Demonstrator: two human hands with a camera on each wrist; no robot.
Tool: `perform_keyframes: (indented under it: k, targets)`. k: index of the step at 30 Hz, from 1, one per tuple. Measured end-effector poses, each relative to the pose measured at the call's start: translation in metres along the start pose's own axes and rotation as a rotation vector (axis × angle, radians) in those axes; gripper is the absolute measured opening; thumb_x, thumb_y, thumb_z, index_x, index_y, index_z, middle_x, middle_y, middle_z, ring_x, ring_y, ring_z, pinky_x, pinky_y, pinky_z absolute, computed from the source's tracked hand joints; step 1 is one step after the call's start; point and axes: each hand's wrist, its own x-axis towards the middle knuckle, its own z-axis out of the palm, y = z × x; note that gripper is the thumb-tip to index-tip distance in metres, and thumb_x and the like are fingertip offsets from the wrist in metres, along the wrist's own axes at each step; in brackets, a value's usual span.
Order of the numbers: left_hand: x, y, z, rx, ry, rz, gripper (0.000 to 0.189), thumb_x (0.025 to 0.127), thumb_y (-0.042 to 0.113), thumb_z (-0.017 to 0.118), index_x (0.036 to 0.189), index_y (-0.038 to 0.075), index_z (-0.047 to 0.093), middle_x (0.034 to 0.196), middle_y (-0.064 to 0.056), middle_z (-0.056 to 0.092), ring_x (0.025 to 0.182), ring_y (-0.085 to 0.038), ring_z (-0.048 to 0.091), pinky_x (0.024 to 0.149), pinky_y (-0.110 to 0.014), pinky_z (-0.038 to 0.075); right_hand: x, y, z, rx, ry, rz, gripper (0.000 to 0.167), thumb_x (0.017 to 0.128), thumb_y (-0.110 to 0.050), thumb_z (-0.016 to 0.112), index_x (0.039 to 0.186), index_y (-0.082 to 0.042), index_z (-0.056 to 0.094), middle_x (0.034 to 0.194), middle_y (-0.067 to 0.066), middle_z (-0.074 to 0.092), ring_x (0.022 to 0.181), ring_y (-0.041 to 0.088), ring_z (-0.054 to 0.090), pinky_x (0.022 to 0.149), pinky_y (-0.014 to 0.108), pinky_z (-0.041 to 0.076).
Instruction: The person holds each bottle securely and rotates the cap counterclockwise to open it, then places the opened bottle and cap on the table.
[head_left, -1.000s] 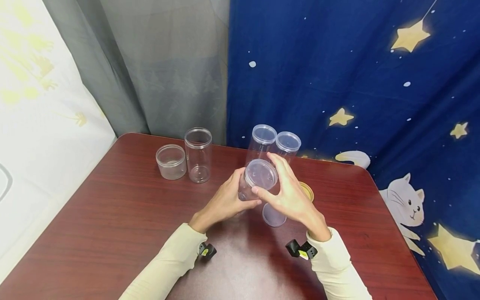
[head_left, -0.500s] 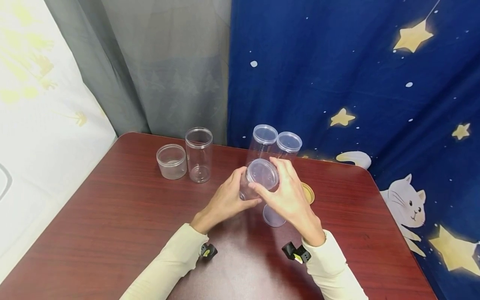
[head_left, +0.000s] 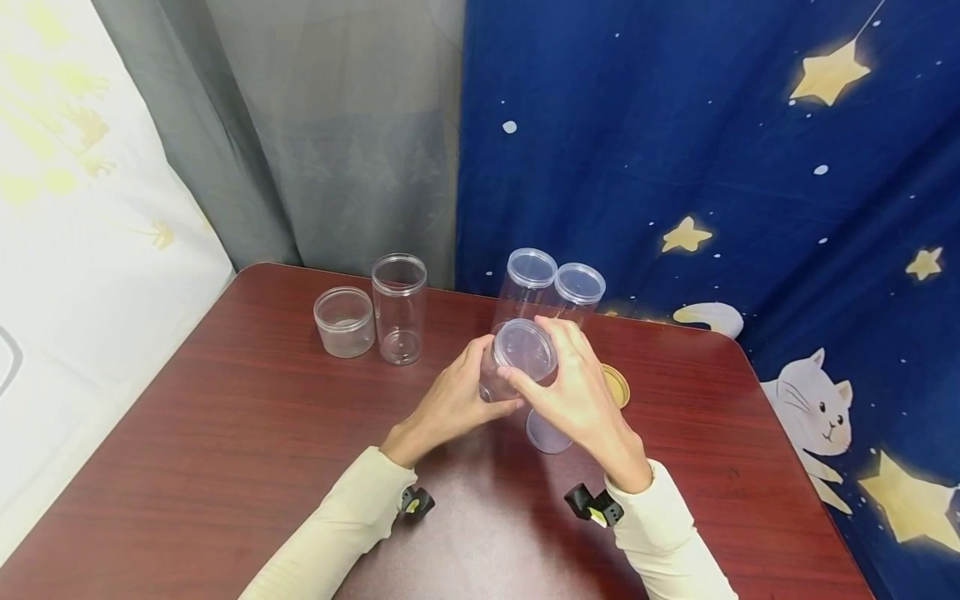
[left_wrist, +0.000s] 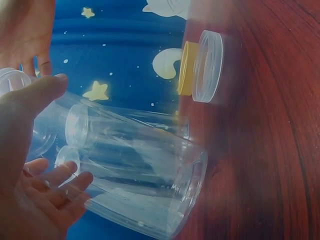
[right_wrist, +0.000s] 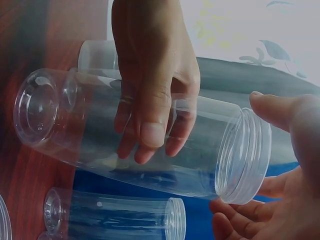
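Observation:
A tall clear plastic jar [right_wrist: 95,125] is held tilted above the table, its base toward the tabletop. My left hand [head_left: 450,400] grips the jar's body from the left, thumb on one side and fingers around the other, as the right wrist view shows. A translucent screw lid [head_left: 525,348] sits on the jar's mouth. My right hand [head_left: 581,400] holds this lid by its edge, with the thumb on the near side and the fingers on the far side. Seen from the left wrist, the jar's see-through body [left_wrist: 150,170] has nothing visible inside.
Two tall lidded jars [head_left: 531,271] stand side by side behind the hands. At the back left are a short jar [head_left: 343,325] and a tall open jar [head_left: 400,317]. A loose clear lid [head_left: 547,433] and a gold lid [head_left: 617,386] lie near my right hand.
Over the last second my right hand has turned slightly on the lid, its wrist shifting left and its fingers drawing closer around the edge. The left hand and jar stay nearly still.

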Motion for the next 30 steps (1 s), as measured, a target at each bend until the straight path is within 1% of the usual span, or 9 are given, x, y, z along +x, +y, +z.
perform_keyframes:
  k: [7, 14, 24, 30]
  targets:
    - [-0.0001, -0.0005, -0.0013, 0.008, -0.011, 0.006, 0.093, 0.072, 0.041, 0.087, 0.143, 0.007, 0.038, 0.129, -0.010, 0.055, 0.114, -0.024, 0.059, 0.100, -0.043, 0.050, -0.0006, 0.0006, -0.0022, 0.022, -0.024, -0.007, 0.073, 0.082, -0.045, 0.078, 0.140, -0.009, 0.050, 0.133, 0.007, 0.055, 0.118, 0.023, 0.053, 0.098, 0.044, 0.047]
    - [0.0000, -0.0016, -0.0008, 0.015, -0.016, 0.009, 0.092, 0.073, 0.042, 0.086, 0.143, 0.008, 0.038, 0.129, -0.009, 0.055, 0.114, -0.022, 0.059, 0.100, -0.042, 0.049, -0.0008, 0.0011, -0.0032, 0.034, -0.031, -0.034, 0.070, 0.082, -0.042, 0.077, 0.140, -0.010, 0.051, 0.132, 0.006, 0.055, 0.119, 0.021, 0.053, 0.098, 0.044, 0.047]
    - [-0.0006, -0.0017, -0.0020, -0.003, -0.036, 0.006, 0.091, 0.073, 0.042, 0.086, 0.144, 0.010, 0.038, 0.131, -0.007, 0.055, 0.115, -0.021, 0.058, 0.101, -0.041, 0.048, -0.0010, 0.0014, -0.0045, 0.039, -0.059, -0.062, 0.068, 0.083, -0.038, 0.076, 0.140, -0.011, 0.051, 0.134, 0.005, 0.055, 0.119, 0.020, 0.053, 0.095, 0.042, 0.049]
    - [-0.0012, -0.0018, -0.0027, -0.007, -0.041, -0.002, 0.091, 0.073, 0.042, 0.086, 0.144, 0.010, 0.037, 0.131, -0.008, 0.055, 0.115, -0.021, 0.058, 0.101, -0.041, 0.048, -0.0012, 0.0017, -0.0043, 0.053, -0.056, -0.084, 0.066, 0.083, -0.035, 0.076, 0.139, -0.010, 0.051, 0.134, 0.005, 0.054, 0.119, 0.020, 0.052, 0.094, 0.042, 0.049]
